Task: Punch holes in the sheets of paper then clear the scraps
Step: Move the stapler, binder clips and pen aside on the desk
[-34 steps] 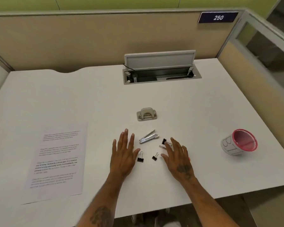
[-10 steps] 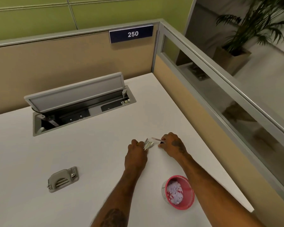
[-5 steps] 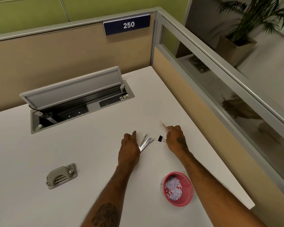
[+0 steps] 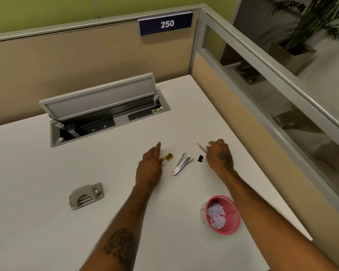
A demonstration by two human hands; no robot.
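Note:
A grey hole punch (image 4: 86, 196) lies on the white desk (image 4: 37, 163) to the left of my arms. A pink cup (image 4: 222, 214) with white paper scraps in it stands at the near right. My left hand (image 4: 150, 167) is flat with straight fingers, just left of a small yellow-green object (image 4: 168, 156) and a silver stapler (image 4: 180, 165). My right hand (image 4: 217, 155) has curled fingers and pinches a thin pale stick (image 4: 201, 148), beside a black binder clip (image 4: 201, 159). No sheets of paper are in view.
An open cable tray (image 4: 106, 116) with a raised grey lid sits in the desk at the back. Beige partition walls close the back and the right side, with a glass panel (image 4: 282, 90) on the right. The desk edge runs close to the cup.
My left hand has opened and drawn left off the stapler, uncovering the small yellow-green object. My right hand still holds the stick. Earlier the view swung right, away from the printed sheet.

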